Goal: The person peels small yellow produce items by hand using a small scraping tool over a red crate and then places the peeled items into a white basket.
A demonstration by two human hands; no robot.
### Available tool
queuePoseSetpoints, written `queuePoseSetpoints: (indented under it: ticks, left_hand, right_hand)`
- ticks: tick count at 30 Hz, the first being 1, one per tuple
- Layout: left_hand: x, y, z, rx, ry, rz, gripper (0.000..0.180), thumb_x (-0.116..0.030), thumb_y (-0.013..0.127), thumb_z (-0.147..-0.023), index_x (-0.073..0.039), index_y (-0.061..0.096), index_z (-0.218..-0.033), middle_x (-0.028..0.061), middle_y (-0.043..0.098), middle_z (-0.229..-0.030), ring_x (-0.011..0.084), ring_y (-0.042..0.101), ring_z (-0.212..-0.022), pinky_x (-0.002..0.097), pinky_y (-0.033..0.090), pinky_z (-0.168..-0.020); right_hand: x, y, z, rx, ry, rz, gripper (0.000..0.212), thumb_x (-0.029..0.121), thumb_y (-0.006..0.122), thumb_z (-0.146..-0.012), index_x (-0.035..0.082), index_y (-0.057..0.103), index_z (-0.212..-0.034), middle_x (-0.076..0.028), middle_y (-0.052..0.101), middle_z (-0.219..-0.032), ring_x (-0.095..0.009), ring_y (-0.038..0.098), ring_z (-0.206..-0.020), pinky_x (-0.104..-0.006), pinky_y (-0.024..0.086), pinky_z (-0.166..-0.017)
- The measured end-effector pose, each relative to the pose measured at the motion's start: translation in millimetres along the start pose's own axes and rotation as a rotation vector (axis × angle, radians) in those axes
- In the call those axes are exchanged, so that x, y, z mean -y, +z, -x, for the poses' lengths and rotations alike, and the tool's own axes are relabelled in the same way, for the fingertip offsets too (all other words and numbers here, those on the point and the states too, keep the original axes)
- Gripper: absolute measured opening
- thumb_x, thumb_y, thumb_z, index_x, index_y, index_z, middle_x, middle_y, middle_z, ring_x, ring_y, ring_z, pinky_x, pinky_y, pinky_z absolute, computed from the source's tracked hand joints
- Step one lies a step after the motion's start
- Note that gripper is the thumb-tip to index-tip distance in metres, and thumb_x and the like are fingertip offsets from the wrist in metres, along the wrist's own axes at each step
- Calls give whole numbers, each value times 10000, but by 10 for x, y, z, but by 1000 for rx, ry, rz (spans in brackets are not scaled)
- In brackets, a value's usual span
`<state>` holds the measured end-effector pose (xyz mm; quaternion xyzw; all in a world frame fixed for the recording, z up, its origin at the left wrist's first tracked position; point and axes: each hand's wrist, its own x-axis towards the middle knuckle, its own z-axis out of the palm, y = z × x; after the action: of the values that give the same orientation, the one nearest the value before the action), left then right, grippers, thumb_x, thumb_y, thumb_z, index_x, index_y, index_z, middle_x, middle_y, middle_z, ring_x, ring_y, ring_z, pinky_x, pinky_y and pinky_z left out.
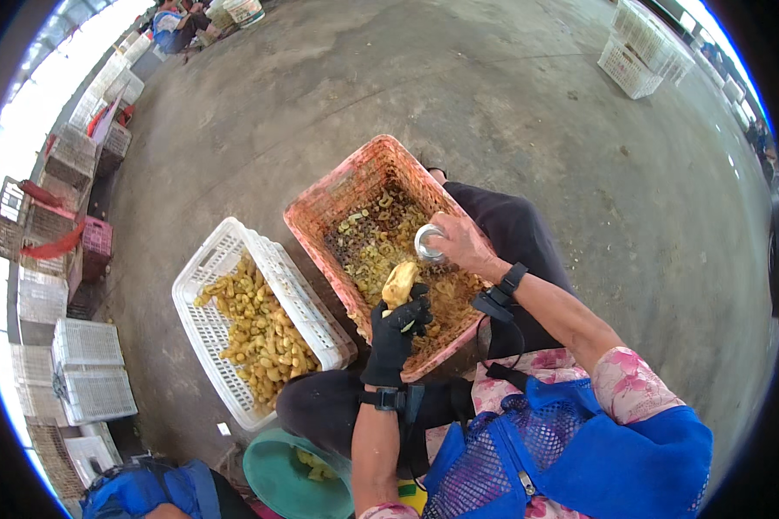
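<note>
Counting fast: one yellow root (399,286) up in the left hand (395,333), one round metal tool (421,245) in the right hand (469,249). One pink crate (331,179) under both hands, one green basin (273,480) by the left knee. White crate (287,278) left of the pink one, looks like two stacked; the roots (273,346) heaped in it, too many to count. One black glove, on the left hand; two wrist straps, one per arm.

Left hand is clenched round the lower end of the root, upper end poking out above the fingers, tilted toward the right hand. Right hand, bare, has its fingers curled round the metal tool, ring end facing up. Tool sits just beyond the root's tip and to its right; the two look apart. Both over the scraps (368,238) in the pink crate.

Hard to see: lower end of the root, covered by the glove; far side of the tool, behind the fingers. Green basin partly cut off at the bottom edge, pale pieces (314,465) inside half hidden. Neighbour in blue (160,491) at lower left, mostly out of view.
</note>
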<state>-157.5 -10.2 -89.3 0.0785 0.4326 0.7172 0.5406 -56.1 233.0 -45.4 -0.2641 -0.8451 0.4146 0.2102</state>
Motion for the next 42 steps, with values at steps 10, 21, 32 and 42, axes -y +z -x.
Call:
queuePoseSetpoints:
  ticks: [10, 21, 32, 42]
  left_hand:
    - [-75, -39, -1, -57, -24, -69, 419, -216, 823, -1040, 12, 801, -1391, 88, 857, -1032, 188, 826, -814, 260, 535, -605]
    - [80, -367, -232, -127, -228, 189, 505, -293, 788, -1073, 13, 739, -1471, 93, 829, -1121, 175, 761, -861, 244, 555, -578]
    - [80, -419, -316, 17, -208, 219, 487, -244, 807, -1069, -66, 732, -1517, 81, 868, -1272, 165, 787, -915, 289, 592, -688]
    - [276, -455, -472, 39, -131, 78, 404, -190, 857, -997, -57, 792, -1373, 68, 867, -1110, 155, 777, -825, 284, 562, -662]
  right_hand:
    - [130, 337, 52, 148, -106, -92, 223, 194, 795, -1042, 23, 694, -1144, -184, 731, -1033, -338, 761, -913, -502, 578, -809]
    - [14, 563, -22, 137, -122, -174, 238, 239, 742, -1089, 7, 719, -1135, -205, 730, -970, -356, 761, -860, -462, 575, -796]
    - [-26, 576, -83, 9, 32, -224, 285, 208, 794, -1033, -10, 712, -1198, -197, 762, -982, -317, 760, -882, -462, 590, -829]
    - [-325, 778, -128, 164, -70, -188, 309, 247, 808, -1041, -28, 733, -1159, -229, 774, -941, -355, 784, -841, -458, 592, -773]
